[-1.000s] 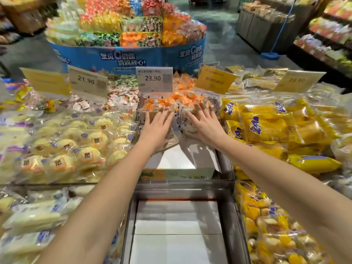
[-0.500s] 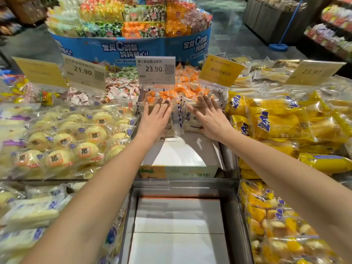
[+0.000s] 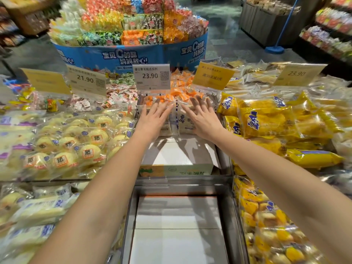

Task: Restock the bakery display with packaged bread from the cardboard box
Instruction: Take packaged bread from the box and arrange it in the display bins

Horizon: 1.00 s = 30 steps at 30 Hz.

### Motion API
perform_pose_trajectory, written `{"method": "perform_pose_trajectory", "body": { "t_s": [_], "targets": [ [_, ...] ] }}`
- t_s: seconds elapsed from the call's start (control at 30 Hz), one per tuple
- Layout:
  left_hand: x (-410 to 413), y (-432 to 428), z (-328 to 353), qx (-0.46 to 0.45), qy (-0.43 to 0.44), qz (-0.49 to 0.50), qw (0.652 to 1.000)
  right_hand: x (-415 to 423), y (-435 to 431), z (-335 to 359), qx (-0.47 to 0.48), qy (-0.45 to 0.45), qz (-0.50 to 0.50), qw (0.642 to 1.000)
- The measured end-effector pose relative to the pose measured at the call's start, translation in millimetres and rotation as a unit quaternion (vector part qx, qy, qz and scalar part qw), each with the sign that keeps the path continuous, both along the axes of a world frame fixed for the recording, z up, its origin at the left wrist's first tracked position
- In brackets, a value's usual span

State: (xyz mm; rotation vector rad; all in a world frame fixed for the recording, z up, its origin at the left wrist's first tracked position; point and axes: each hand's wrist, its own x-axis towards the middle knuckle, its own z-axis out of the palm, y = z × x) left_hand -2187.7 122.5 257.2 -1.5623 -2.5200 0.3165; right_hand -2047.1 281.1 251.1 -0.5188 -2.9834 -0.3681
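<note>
The left grip (image 3: 155,119) and right grip (image 3: 202,119) lie flat, fingers straight and spread, clasping nothing; they press side by side on the packaged bread (image 3: 187,124) under their palms, probably to push the packs back into a tidy row; the cardboard box (image 3: 177,155) lies just behind the wrists, handy for refilling.

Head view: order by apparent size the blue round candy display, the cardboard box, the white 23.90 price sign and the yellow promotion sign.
1. blue round candy display
2. cardboard box
3. white 23.90 price sign and yellow promotion sign, too alike to rank.
</note>
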Motion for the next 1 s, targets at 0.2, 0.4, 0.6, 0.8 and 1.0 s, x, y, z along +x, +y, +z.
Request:
{"method": "perform_pose_trajectory", "body": {
  "t_s": [0.2, 0.4, 0.6, 0.8, 1.0],
  "targets": [
    [40.6, -25.2, 63.9, 0.001, -0.019, -0.023, 1.000, 48.5, -28.2, 47.4, -0.024, 0.027, -0.005, 0.999],
    [111.4, -55.4, 118.0, 0.021, 0.013, -0.015, 1.000, 124.7, -58.2, 94.8, -0.070, 0.084, -0.006, 0.994],
    [213.2, -73.4, 121.0, 0.167, -0.030, -0.015, 0.985, 197.0, -85.6, 106.0, -0.140, 0.129, -0.030, 0.981],
    [299.4, -72.3, 79.3, 0.267, -0.136, -0.061, 0.952, 302.8, -122.8, 71.4, -0.233, 0.137, -0.098, 0.958],
    [391.3, -66.7, 49.5, 0.286, -0.253, -0.111, 0.918, 412.6, -143.9, 24.9, -0.274, 0.158, -0.194, 0.929]
  ]
}}
